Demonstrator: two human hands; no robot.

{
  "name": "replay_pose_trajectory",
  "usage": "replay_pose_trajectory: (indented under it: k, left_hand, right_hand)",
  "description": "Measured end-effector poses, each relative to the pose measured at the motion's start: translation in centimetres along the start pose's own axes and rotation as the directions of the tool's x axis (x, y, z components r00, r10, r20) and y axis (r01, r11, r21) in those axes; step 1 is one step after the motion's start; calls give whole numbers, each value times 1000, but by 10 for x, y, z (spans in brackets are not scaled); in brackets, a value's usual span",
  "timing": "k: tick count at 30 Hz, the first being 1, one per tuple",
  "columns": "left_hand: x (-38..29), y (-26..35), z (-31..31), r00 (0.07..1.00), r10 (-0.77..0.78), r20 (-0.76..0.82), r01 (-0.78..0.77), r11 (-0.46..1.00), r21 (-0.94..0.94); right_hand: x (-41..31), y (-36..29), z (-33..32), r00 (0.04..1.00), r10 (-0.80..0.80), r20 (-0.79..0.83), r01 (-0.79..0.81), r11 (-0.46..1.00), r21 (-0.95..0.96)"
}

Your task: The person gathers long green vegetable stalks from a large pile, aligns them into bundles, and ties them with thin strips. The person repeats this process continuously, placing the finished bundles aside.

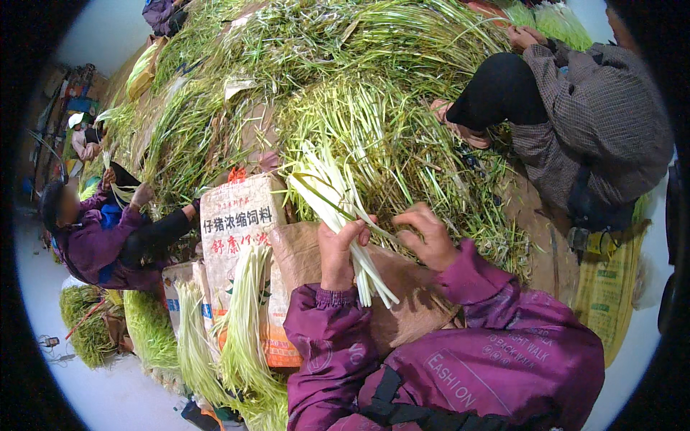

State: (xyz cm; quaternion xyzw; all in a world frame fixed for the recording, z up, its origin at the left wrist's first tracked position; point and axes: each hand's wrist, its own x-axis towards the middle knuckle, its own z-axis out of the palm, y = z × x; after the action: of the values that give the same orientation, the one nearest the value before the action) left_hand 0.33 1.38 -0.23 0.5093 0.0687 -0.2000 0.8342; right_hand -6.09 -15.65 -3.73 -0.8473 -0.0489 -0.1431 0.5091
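My left hand (339, 250) is closed around a bundle of pale green-white leafy stalks (323, 199), whose cut ends stick out below the fist. A darker strand lies across the bundle. To the right, my right hand (428, 237) has its fingers bent and parted near a thin leaf that runs from the bundle; whether it touches the leaf I cannot tell. Under both hands a brown sheet (388, 269) covers my lap. Left of it, a sorted bunch of pale stalks (248, 318) lies on a printed woven feed sack (242, 215), with another bunch (191, 334) beside it.
A wide heap of loose green stalks (356, 124) spreads ahead. A co-worker in a checked jacket (598, 113) sits at the right, another in purple (102, 242) at the left holding stalks. Farther workers sit at upper left. A yellow sack (606, 291) lies at right.
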Motion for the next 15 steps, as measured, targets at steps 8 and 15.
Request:
replay_pose_trajectory:
  k: [8,15]
  left_hand:
    - [3,-6,-8,992,18,-126,-3,993,117]
    - [-1,10,-6,996,3,-92,9,991,134]
  right_hand:
    - [5,11,27,867,478,-137,-229,628,744]
    - [-5,97,-93,641,720,-264,171,202,964]
